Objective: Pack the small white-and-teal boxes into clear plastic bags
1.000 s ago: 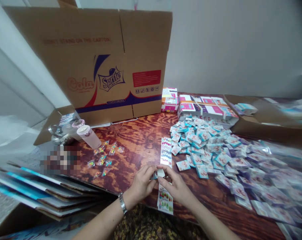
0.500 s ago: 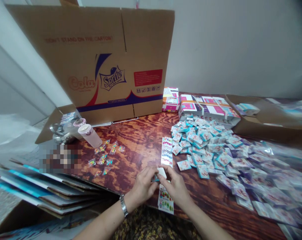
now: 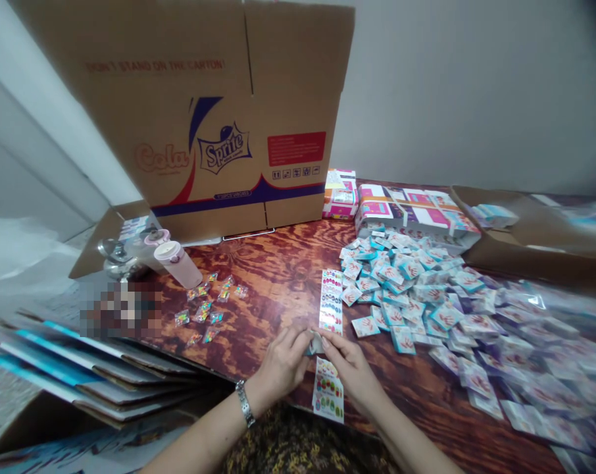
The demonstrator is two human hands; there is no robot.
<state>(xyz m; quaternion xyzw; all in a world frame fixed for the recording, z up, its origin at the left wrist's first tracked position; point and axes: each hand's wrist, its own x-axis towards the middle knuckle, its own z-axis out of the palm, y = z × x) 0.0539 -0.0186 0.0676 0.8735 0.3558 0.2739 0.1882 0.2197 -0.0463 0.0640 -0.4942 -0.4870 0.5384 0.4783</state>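
Near the table's front edge, my left hand (image 3: 284, 361) is closed around a small white-and-blue box (image 3: 316, 343), mostly covered by fingers. Fingertips of my right hand (image 3: 348, 361) pinch the box's right side. Below the hands lies a sticker sheet (image 3: 329, 394) with rows of colourful egg-like pictures. Another sticker sheet (image 3: 331, 297) stretches away beyond them. To the right spreads a heap of small white-and-blue boxes (image 3: 399, 276) printed with a red hand. Several little clear packets of coloured pieces (image 3: 203, 312) are scattered to the left.
A large cardboard carton (image 3: 199, 131) stands at the back left. Pink-and-white packages (image 3: 416, 210) and an open carton (image 3: 535, 243) are behind the heap. Purple-edged bags (image 3: 539, 355) cover the right side. A pink-lidded bottle (image 3: 179, 264) and folded cardboard (image 3: 95, 375) are at left.
The white face of the box between my hands has tilted and shows less. My right fingers have shifted from around it to a pinch at its edge. The view has moved slightly.
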